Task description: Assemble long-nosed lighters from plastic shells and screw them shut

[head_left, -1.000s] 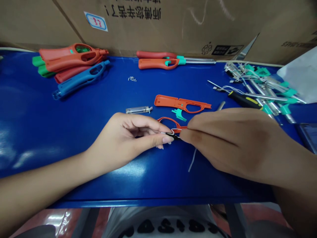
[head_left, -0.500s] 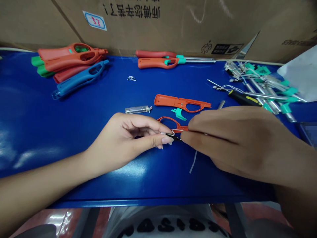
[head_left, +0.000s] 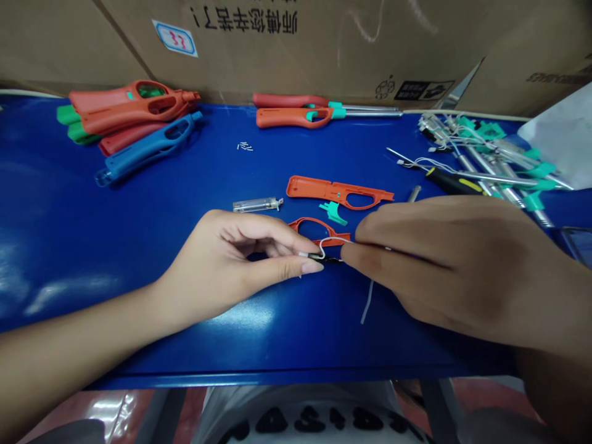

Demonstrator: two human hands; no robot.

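My left hand [head_left: 245, 253] pinches a small black igniter [head_left: 329, 259] between thumb and forefinger. A thin white wire [head_left: 329, 239] loops up from it to the fingertips of my right hand [head_left: 444, 259], which are closed on the wire. Below the right fingers a thin translucent tube [head_left: 367, 302] hangs down; its upper end is hidden. Just behind the fingertips lies an orange lighter shell half [head_left: 342, 238], partly covered by my left hand. Farther back are the other orange shell half [head_left: 311, 187], a green trigger [head_left: 333, 212] and a clear fuel tank [head_left: 254, 205].
Several handle shells [head_left: 143, 148] are piled at the back left. Small screws [head_left: 245, 147] lie near the middle. Two assembled lighters [head_left: 296, 117] rest against the cardboard box [head_left: 333, 55]. Metal tubes with green parts [head_left: 504, 176] and a black-and-yellow screwdriver [head_left: 451, 183] are heaped at right.
My right hand has shifted slightly to the right, away from the left, and the white wire loop shows more. The hanging tube moved right with it. Both grips stay closed.
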